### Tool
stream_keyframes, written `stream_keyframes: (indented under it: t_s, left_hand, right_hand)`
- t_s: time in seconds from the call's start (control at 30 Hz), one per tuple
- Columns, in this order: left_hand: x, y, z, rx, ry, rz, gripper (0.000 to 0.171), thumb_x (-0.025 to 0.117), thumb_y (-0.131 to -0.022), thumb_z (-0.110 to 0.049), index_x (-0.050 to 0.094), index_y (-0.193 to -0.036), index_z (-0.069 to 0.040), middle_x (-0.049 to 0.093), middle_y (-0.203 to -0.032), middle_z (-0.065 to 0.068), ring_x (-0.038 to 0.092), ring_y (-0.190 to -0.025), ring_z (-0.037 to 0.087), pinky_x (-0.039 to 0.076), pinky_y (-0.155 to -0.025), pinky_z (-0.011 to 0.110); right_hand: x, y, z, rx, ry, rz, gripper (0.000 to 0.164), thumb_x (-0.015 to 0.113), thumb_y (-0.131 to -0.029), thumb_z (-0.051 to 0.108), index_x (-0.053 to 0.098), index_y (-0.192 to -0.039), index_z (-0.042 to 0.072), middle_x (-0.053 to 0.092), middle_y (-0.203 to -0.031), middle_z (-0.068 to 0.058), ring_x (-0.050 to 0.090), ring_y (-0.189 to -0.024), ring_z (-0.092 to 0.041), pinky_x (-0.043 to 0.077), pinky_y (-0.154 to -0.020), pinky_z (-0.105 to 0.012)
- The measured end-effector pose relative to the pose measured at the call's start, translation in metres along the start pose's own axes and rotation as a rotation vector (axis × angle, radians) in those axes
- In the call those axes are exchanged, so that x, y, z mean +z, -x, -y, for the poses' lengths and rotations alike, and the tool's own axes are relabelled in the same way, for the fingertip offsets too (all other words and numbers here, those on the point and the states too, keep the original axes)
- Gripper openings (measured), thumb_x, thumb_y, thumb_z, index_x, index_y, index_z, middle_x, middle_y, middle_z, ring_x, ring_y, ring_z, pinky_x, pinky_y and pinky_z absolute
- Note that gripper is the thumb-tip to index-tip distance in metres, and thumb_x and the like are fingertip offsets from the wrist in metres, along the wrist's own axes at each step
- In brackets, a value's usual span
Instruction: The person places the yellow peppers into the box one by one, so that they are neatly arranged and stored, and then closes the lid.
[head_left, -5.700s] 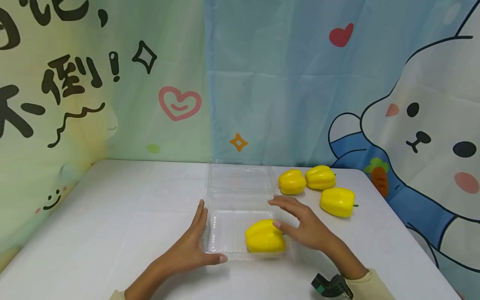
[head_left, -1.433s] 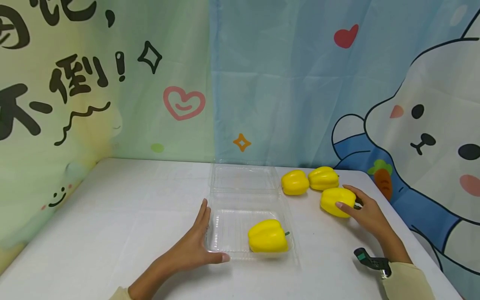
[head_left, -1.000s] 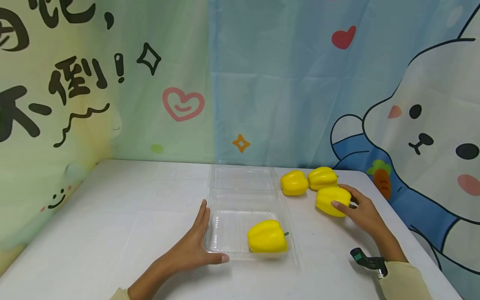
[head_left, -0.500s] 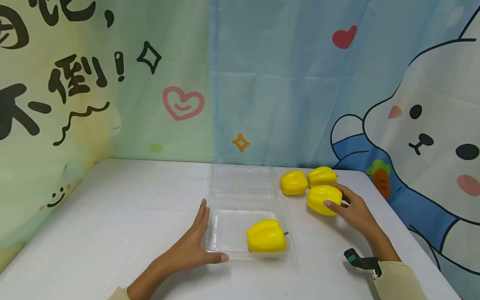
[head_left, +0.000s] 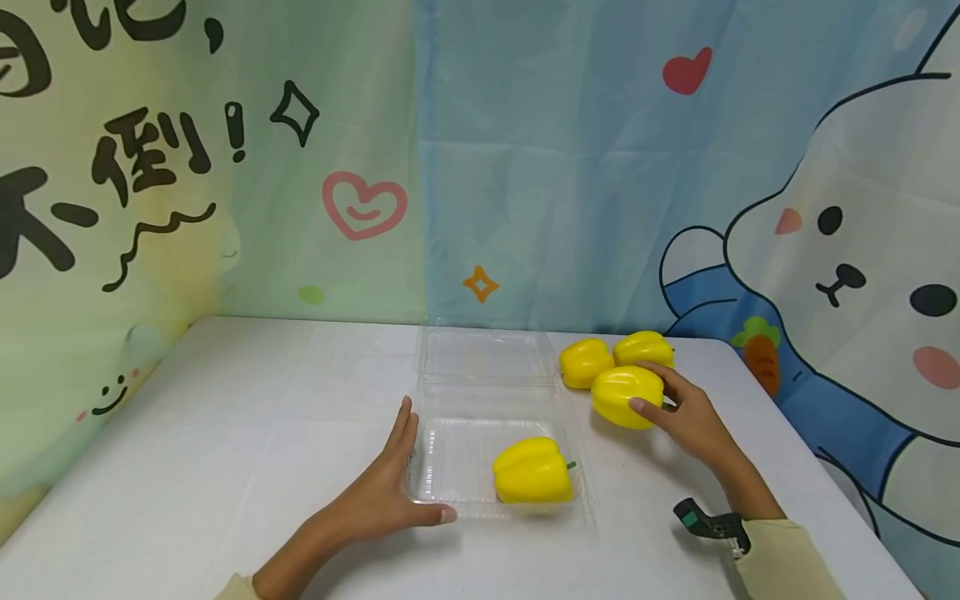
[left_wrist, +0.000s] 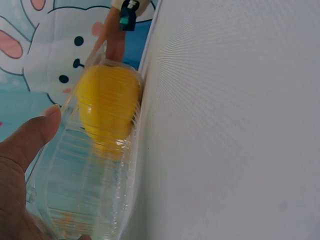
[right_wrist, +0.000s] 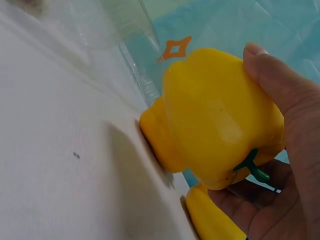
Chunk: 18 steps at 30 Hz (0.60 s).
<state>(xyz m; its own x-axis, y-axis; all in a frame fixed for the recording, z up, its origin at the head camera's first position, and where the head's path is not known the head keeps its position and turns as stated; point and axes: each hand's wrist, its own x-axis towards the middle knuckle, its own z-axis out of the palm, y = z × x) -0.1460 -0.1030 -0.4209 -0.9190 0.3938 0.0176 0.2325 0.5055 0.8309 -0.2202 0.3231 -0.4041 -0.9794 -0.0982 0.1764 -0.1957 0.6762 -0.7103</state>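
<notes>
Shifted leftward, a yellow bell pepper (head_left: pixel 622 397) hangs in the fingers of the right hand (head_left: pixel 688 415). Carrying appears underway, likely calling for lowering beside the left hand (head_left: pixel 382 498), fingers wide against a clear clamshell (head_left: pixel 457 462).

Soft, even light fills the head view, where the white table (head_left: pixel 225 417) looks bright. Faint, soft-edged shadows lie beneath the left hand (head_left: pixel 378 496) and the held pepper (head_left: pixel 621 398), and the clear box (head_left: pixel 459 458) glints along its ridges. Both wrist views are dimmer and greyer. The left shows fine rippling across the table; the right, a broad shadow and pale shine on the held pepper.
</notes>
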Motion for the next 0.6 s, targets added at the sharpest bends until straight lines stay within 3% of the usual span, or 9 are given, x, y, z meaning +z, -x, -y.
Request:
stream_keyframes:
  t_s: [0.3,0.6]
  left_hand:
    - [-0.001,-0.001,-0.001,0.000,0.001,-0.001,0.133,0.087,-0.066,-0.048,-0.006,-0.156,-0.015,-0.022,-0.157,-0.012,-0.003,-0.145,0.016,0.016,-0.114,0.048]
    - [0.000,0.001,0.000,0.000,0.005,0.000,0.134,0.087,-0.066,-0.049,-0.004,-0.156,-0.010,-0.021,-0.157,-0.012,-0.002,-0.146,0.017,0.017,-0.114,0.048]
  right_hand:
    - [0.004,0.000,0.011,-0.018,-0.038,0.002,0.068,0.067,-0.093,0.037,0.040,-0.146,0.005,0.039,-0.145,-0.024,0.042,-0.126,-0.044,0.044,-0.095,-0.057]
    - [0.007,0.005,0.019,-0.066,-0.036,-0.013,0.064,0.066,-0.094,0.033,0.041,-0.145,0.005,0.043,-0.143,-0.021,0.046,-0.124,-0.040,0.045,-0.094,-0.052]
